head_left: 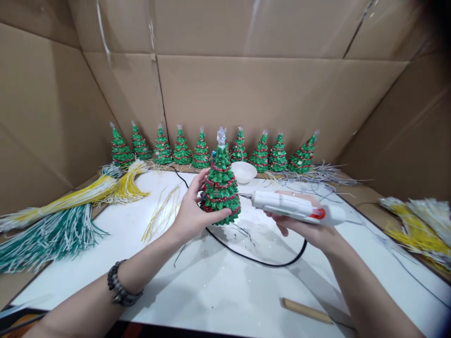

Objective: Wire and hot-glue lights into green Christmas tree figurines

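Where the white board [218, 291] comes nearest the camera, a wooden-handled tool [306, 310] lies flat, untouched. Beyond it, a black cord [253, 260] loops across the board toward the right hand.

Right hand [305, 225]: fingers wrapped shut around a white glue gun [299, 208], held level, nozzle pointing left and just beside the small tree's lower tiers. Left hand [192, 211]: fingers curled part-closed around the small green tree [221, 188], thumb under its base edge, the tree upright and lifted slightly or resting at board centre; cannot tell which.

Risk, as judged: nozzle sits close to the left fingertips, so a slip could burn them or string glue over the red bead trim. Cord slack could drag on the tree.

Left edge: bundles of yellow and green-white strips [59, 220]. Right edge: more yellow strips [416, 225]. Farther back, a white bowl [244, 171], then a row of finished trees [211, 150] against the cardboard wall [268, 89].
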`<state>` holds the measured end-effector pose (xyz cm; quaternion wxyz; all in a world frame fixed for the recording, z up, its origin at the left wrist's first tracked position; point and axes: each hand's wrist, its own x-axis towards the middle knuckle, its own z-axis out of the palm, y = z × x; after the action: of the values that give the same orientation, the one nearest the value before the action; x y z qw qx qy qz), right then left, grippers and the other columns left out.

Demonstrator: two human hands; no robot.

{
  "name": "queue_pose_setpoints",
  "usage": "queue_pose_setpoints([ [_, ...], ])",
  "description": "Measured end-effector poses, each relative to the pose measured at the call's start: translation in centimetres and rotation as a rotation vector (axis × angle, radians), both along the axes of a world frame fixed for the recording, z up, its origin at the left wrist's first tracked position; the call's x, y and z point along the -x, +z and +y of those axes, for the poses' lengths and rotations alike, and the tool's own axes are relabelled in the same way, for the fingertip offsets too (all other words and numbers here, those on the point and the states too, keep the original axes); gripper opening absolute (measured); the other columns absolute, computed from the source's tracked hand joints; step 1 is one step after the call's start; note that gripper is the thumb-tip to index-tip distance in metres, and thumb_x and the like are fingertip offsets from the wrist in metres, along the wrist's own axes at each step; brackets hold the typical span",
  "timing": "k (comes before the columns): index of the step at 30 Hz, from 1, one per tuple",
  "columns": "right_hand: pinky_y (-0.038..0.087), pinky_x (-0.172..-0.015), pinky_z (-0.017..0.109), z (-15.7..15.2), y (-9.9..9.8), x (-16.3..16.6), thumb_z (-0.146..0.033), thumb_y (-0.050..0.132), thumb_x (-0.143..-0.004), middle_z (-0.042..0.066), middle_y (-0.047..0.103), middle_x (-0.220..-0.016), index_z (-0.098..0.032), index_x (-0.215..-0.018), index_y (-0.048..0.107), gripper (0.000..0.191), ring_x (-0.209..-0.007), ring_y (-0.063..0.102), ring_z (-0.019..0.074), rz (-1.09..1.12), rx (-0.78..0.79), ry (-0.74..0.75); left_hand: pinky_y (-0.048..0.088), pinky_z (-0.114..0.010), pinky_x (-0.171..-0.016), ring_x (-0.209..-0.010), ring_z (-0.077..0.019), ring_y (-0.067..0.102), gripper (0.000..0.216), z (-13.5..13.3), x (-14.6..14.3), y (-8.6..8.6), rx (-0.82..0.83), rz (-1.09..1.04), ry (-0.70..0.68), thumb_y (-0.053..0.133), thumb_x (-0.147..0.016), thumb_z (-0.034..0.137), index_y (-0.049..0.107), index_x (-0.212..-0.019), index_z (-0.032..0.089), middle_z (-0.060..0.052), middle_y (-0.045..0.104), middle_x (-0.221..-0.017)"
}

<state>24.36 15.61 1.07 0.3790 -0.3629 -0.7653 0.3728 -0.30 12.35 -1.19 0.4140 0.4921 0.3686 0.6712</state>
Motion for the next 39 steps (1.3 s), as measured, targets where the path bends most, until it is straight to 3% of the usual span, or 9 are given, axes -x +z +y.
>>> queue_pose_setpoints([
  [4, 0.045, -0.039, 0.029, -0.1, 0.2, 0.6, -0.033, 0.064, -0.071, 0.001, 0.06, -0.059, -0.022, -0.066, 0.059, 0.014, -0.04, 0.056, 0.014, -0.037, -0.029, 0.007, 0.051, -0.03, -0.096, -0.125, -0.0296, 0.058, 0.089, 0.0, -0.1, -0.3, -0.019, 0.1, 0.021, 0.089, -0.052, 0.003, 0.06, -0.132, 0.03, -0.006, 0.064, -0.134],
  [13, 0.047, -0.042, 0.026, -0.3, 0.0, 0.9, -0.032, 0.064, -0.074, 0.0, 0.057, -0.057, -0.021, -0.064, 0.057, 0.017, -0.048, 0.059, 0.0145, -0.043, -0.06, 0.039, 0.046, -0.048, -0.108, -0.133, -0.0326, 0.052, 0.091, 0.6, 0.5, -1.2, -0.049, 0.335, 0.006, 0.09, -0.061, 0.027, 0.046, -0.14, 0.036, -0.006, 0.054, -0.145],
  [39, 0.047, -0.045, 0.026, -0.3, 0.0, 0.4, -0.025, 0.061, -0.065, 0.0, 0.061, -0.057, -0.021, -0.059, 0.062, 0.007, -0.043, 0.055, 0.0123, -0.055, 0.095, 0.039, 0.049, -0.041, -0.104, -0.13, -0.0281, 0.053, 0.087, 0.6, 0.7, -1.6, -0.108, 0.399, -0.011, 0.089, -0.064, 0.028, 0.048, -0.139, 0.038, -0.004, 0.057, -0.139],
])
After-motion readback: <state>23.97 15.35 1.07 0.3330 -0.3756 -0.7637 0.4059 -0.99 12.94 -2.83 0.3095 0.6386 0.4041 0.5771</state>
